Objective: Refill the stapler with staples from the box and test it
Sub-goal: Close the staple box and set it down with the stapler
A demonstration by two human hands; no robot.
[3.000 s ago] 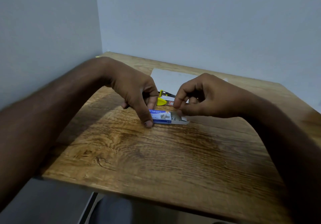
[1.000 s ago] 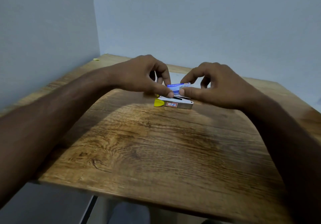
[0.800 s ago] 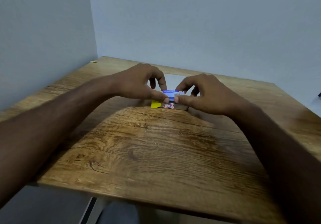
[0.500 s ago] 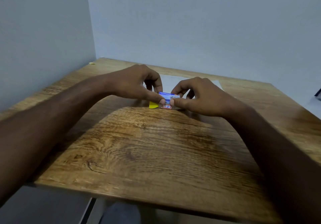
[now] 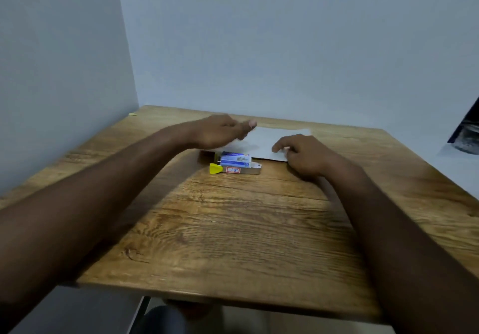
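Note:
The stapler [image 5: 242,170], silver with a yellow end and a red-framed label, lies on the wooden table [image 5: 233,230]. The blue staple box [image 5: 235,158] lies against its far side, touching it. Both hands are off the box. My left hand [image 5: 223,131] hovers blurred above the left part of a white sheet of paper [image 5: 264,140], fingers loosely bent, nothing in it. My right hand [image 5: 303,156] rests with bent fingers on the sheet's near right corner; the sheet lies flat.
The table stands in a corner, with walls at the left and behind. A small yellow scrap [image 5: 132,113] lies at the far left edge. A dark object [image 5: 469,136] shows past the table's right side. My knee [image 5: 160,318] is under the front edge.
Both hands have let go of the staple box, which now lies beside the stapler. My left hand moved back over the paper, my right hand moved right onto the sheet's corner.

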